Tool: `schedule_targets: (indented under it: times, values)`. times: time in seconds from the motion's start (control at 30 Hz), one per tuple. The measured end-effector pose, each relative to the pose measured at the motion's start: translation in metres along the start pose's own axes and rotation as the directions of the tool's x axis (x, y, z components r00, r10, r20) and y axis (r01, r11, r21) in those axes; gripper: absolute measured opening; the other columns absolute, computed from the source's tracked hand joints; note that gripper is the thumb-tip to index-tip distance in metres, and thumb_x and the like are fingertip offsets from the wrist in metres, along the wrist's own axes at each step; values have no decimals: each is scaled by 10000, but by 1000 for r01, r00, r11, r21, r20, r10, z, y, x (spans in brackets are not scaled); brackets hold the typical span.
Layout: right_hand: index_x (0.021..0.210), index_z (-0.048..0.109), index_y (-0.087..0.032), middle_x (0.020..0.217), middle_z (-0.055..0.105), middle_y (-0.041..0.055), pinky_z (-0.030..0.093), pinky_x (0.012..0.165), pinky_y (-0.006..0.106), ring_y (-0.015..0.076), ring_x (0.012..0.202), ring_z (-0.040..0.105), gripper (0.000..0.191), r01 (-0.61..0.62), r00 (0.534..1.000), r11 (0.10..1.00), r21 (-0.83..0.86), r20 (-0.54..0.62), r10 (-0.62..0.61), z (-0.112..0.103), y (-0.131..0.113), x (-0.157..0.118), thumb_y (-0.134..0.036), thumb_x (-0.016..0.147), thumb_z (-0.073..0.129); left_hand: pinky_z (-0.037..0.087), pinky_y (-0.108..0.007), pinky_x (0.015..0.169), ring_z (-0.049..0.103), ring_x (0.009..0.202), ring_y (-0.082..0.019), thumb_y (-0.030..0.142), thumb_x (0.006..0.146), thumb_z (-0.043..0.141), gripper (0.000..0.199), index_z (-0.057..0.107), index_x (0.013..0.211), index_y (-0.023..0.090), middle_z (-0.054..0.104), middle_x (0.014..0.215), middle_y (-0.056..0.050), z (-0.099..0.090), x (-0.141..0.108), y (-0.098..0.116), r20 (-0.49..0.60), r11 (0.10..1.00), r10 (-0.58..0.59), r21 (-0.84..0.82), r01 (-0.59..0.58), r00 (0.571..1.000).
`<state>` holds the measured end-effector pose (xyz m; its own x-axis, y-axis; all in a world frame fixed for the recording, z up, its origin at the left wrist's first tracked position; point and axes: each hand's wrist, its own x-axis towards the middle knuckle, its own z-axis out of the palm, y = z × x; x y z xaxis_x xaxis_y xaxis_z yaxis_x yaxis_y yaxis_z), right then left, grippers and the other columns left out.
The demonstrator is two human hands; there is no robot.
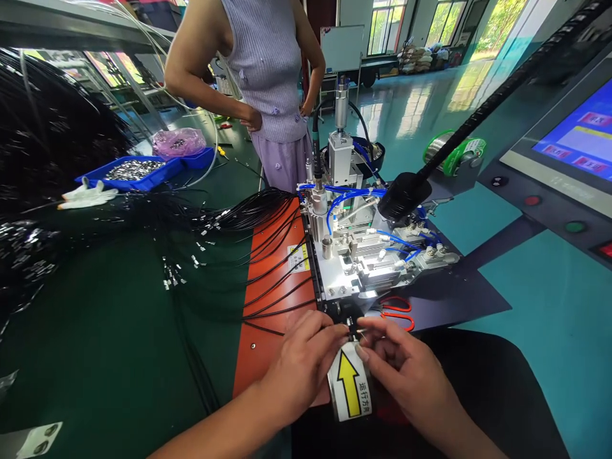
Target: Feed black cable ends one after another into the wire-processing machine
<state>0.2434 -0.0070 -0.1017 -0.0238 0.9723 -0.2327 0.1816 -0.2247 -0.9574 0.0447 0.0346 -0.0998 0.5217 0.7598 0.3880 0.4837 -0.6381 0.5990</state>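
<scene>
My left hand (306, 354) is closed in a pinch at the front end of the machine, its fingertips beside a small dark metal part at the end of the feed track. Opposite it, my right hand (406, 366) also pinches, thumb and forefinger near the same spot. What either hand holds is too small to name. Below the fingertips sits a white label with a yellow arrow (350, 382). Left of the hands, black cables (277, 290) with metal terminals lie across an orange-red plate (262, 363). The metal machine (377, 255) with blue air tubes stands just beyond.
Red-handled scissors (399, 312) lie beside the machine. A black flexible lamp (406, 194) hangs over it, and a control screen (583, 137) stands right. Blue trays (143, 182) hold small metal parts by a white glove (88, 194). A person (270, 83) stands behind the table.
</scene>
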Motion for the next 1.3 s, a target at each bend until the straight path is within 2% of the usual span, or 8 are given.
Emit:
schedule_targets:
  times: [0.1,0.3,0.5,0.67,1.03,1.1,1.23,1.3]
  values:
    - [1294,574,-259,989,642,15,507,567,244,108,590,544,445,57,995,997,-54,-84,-62,-1,8,-1,-390,878,664,497,-303,730,570,838,-181,161,969,544,152,660,1067,168,590,885,-64,3,0,-4,-36,999,-48,3,48,998]
    - [1231,648,-252,925,638,25,531,572,255,125,605,574,348,173,968,951,-255,-133,-212,-7,14,-3,-382,909,635,491,-310,756,562,844,-179,185,990,508,151,650,1042,184,581,882,-56,4,-1,-4,-5,995,-94,-16,94,996]
    - [1214,656,-267,905,624,11,525,584,251,123,622,575,291,262,942,913,-313,-123,-312,-7,13,-1,-342,935,617,474,-308,749,552,846,-181,183,1006,462,162,624,1018,176,563,879,-53,2,-1,-2,35,991,-132,2,132,991]
    - [1281,620,-268,913,621,17,517,591,264,129,628,567,330,331,916,874,-356,-101,-388,-4,12,-1,-302,954,594,461,-287,711,543,817,-177,191,1017,431,181,605,967,183,545,854,-44,1,1,0,56,988,-155,28,154,986]
    - [1319,589,-233,1067,630,58,555,699,275,138,709,613,343,386,900,837,-387,-44,-434,1,13,-2,-239,978,549,444,-290,726,543,816,-170,193,1020,426,175,587,952,184,530,856,-31,3,-1,-2,87,985,-169,34,167,982]
    - [1338,577,-225,1085,628,69,559,726,276,156,788,642,359,424,879,809,-408,-30,-476,1,16,-2,-217,980,541,441,-291,723,541,806,-168,194,1018,431,169,584,947,186,528,850,-28,3,-1,-3,83,985,-169,45,166,982]
    - [1383,549,-220,1096,629,86,554,794,286,195,950,659,408,515,806,713,-476,-14,-592,2,23,-2,-177,977,536,439,-290,714,542,798,-170,186,1012,438,163,581,934,189,538,845,-27,4,-1,-3,76,987,-156,60,152,985]
    - [1358,572,-226,1091,636,81,548,816,284,191,959,660,388,520,796,708,-478,-31,-605,2,22,-1,-167,976,534,441,-290,710,544,797,-172,185,1012,437,164,582,934,188,544,848,-31,4,-1,-3,75,987,-150,63,145,986]
